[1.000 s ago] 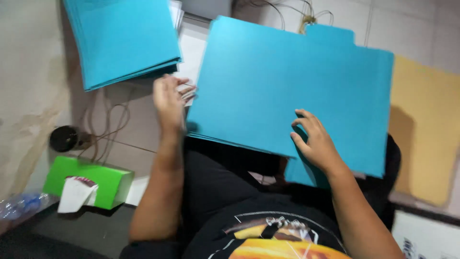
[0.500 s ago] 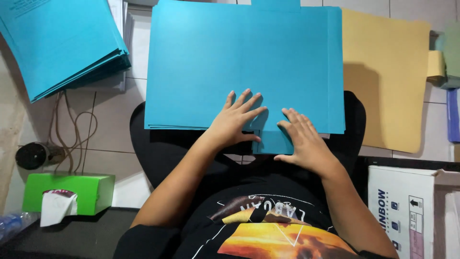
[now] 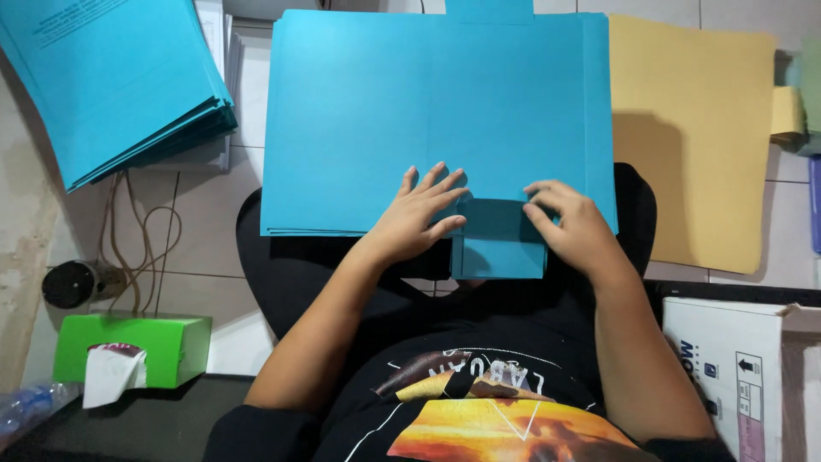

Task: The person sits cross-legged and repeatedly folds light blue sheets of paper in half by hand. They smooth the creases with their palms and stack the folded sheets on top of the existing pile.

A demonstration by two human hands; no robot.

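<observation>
Blue card folder stack (image 3: 410, 120) now steady on lap vs 0.5 s ago; L hand (image 3: 419, 214) flat, fingers spread; R hand (image 3: 569, 218) curled, pinching small blue flap (image 3: 496, 244), prev. flat.

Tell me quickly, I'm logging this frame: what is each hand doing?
Left hand: open, flat on the blue folder.
Right hand: fingers curled at the folder's small flap; grip unclear.

Folder (image 3: 385, 111) on your lap; folder stack (image 3: 111, 85) far left, tissue box (image 3: 154, 346) near left, carton (image 3: 735, 376) near right.
</observation>
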